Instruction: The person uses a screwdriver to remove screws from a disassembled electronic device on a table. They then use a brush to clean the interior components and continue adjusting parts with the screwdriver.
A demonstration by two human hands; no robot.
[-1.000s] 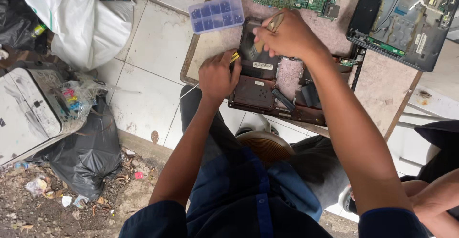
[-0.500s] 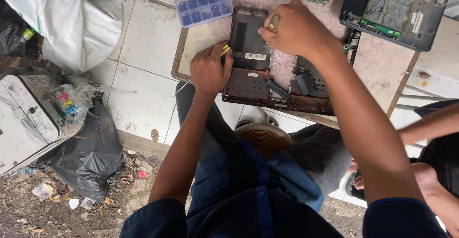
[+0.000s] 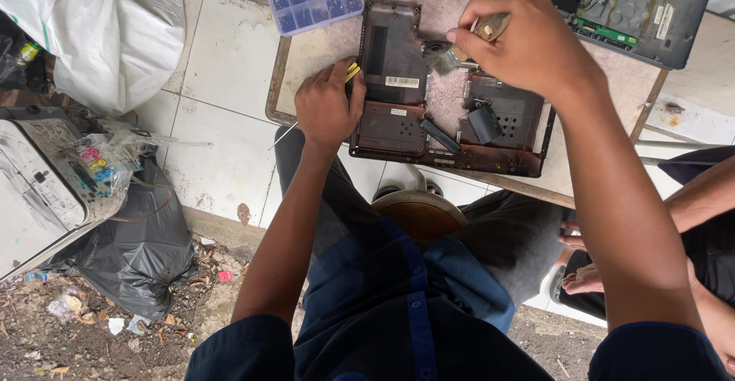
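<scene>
Where the view is taken from above the lap, a blue shirt (image 3: 406,312) and a round brown stool seat (image 3: 419,214) are seen nearest, with a black plastic bag (image 3: 134,251) and a white machine (image 3: 34,189) lying on the floor to the left. Further out, the left hand (image 3: 325,109) is closed around a yellow-handled screwdriver (image 3: 351,72), its thin shaft seen sticking out below the wrist; the hand is pressed on the left edge of the dark laptop base (image 3: 448,94), which lies open side up on the worn surface (image 3: 314,44). The base is judged light and stiff but brittle at its thin plastic edges and small loose parts, so it is best taken by the outer frame, not by the inner pieces. The right hand (image 3: 528,48) is clamped on a small brush (image 3: 459,48), held over the upper middle of the base, so the base lies between and under both hands. Beyond, a clear compartment box (image 3: 315,0) with blue parts is set at the surface's far left, and a grey opened casing (image 3: 639,9) at the far right. Another person's bare feet (image 3: 582,262) are seen at the right
</scene>
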